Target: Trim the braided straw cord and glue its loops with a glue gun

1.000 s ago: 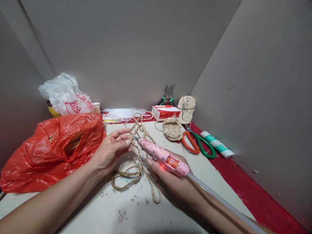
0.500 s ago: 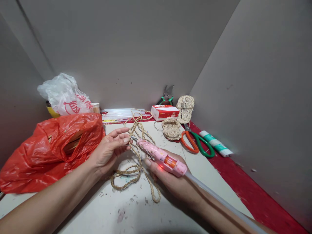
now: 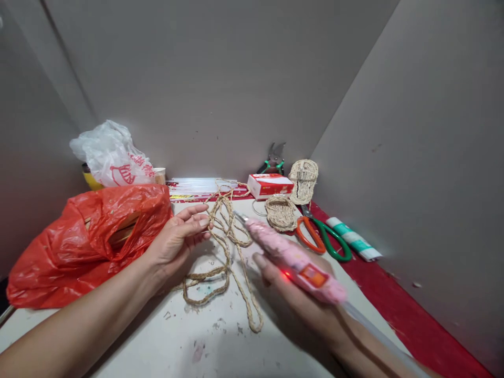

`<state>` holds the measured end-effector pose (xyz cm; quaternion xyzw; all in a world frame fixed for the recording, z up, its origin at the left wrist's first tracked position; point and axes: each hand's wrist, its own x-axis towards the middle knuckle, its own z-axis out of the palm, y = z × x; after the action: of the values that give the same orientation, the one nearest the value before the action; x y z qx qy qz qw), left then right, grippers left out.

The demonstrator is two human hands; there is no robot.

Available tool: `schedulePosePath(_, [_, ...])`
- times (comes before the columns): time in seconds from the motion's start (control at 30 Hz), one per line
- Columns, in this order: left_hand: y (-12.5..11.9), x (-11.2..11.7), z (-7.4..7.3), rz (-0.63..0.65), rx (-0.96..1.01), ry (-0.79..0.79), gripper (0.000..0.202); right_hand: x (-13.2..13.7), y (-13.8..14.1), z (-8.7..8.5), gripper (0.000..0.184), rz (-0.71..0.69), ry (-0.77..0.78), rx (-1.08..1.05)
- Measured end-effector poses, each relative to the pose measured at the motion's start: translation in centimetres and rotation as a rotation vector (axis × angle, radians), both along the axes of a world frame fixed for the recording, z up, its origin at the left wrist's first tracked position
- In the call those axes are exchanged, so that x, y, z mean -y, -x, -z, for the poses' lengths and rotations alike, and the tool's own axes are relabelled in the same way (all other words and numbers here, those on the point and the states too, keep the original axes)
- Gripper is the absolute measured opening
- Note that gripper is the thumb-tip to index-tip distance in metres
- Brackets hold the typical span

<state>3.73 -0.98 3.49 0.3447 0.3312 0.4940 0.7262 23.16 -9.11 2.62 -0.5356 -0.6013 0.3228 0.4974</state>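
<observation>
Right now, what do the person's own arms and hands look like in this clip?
The left hand and right hand are ungloved, with no ring visible; some right fingers are hidden. Both forearms show no sleeve, watch or bracelet.

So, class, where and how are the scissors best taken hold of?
Best, I'd say, by the orange loop and green loop, coming from the near side and slightly above: the scissors lie with both open loops nearer, while the blades point away toward the back wall.
</observation>
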Motion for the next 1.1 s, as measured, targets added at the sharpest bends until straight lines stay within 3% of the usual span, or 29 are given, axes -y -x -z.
schedulePosePath(0.13, [0.2, -0.4, 0.1, 0.002, 0.024, -0.008, 0.035, -1.2, -2.1, -1.0, 0.017, 0.148, -0.140, 0.299])
schedulePosePath(0.2, [0.2, -0.5, 0.2, -0.002, 0.025, -0.010, 0.036, -2.2, -3.4, -1.2, 0.017, 0.077, -0.177, 0.545])
schedulePosePath(0.33, [0.3, -0.7, 0.2, -0.023, 0.009, -0.023, 0.033, -3.9, -6.0, -1.6, 0.011, -0.044, -0.081, 0.923])
schedulePosePath(0.5, [0.3, -0.5, 0.2, 0.009, 0.006, -0.032, 0.037, -5.2, -8.9, -1.0, 0.013, -0.202, 0.066, 0.982])
schedulePosePath(0.6, [0.2, -0.2, 0.0, 0.040, -0.012, -0.046, 0.040, -5.8, -10.2, 0.0, 0.014, -0.237, 0.133, 1.000])
schedulePosePath(0.7, [0.0, 0.3, -0.2, 0.091, -0.033, -0.084, 0.044, -5.8, -10.8, -0.3, 0.025, -0.229, 0.144, 0.994])
schedulePosePath(0.8, [-0.2, 0.9, -0.3, 0.162, -0.059, -0.120, 0.045, -5.0, -10.1, -2.2, 0.022, -0.159, 0.126, 0.865])
schedulePosePath(0.9, [-0.4, 1.5, -0.2, 0.229, -0.079, -0.157, 0.045, -3.9, -8.2, -3.8, 0.025, -0.092, 0.058, 0.393])
schedulePosePath(1.0, [-0.6, 2.1, 0.0, 0.300, -0.088, -0.190, 0.047, -3.2, -5.8, -3.6, 0.033, -0.184, 0.169, -0.135])
schedulePosePath(1.1, [-0.8, 2.5, 0.3, 0.346, -0.087, -0.211, 0.047, -2.9, -3.9, -2.1, 0.033, -0.347, 0.333, -0.441])
